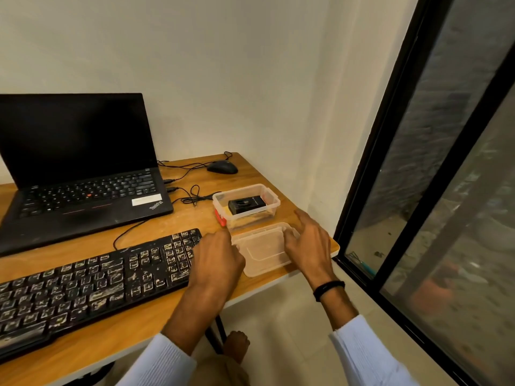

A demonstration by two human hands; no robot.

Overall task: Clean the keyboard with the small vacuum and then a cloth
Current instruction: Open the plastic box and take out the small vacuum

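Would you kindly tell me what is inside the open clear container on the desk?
A black boxy device lies in the container. A sliver of something yellow shows under it; the device covers the rest, so what it is cannot be told.

The person wears a pale, whitish-blue long-sleeved top in a fine ribbed knit. The left sleeve (164, 363) ends in a ribbed cuff partway along the forearm. The right sleeve (362, 346) also stops well short of the wrist, and its cuff edge is slightly uneven. A thin black band (328, 288) circles the right wrist, just behind the right hand (306, 243). The left hand (220, 263) is bare. Between the sleeves shows a patch of tan trouser cloth (223, 371), with a bare foot (237, 344) beside it.
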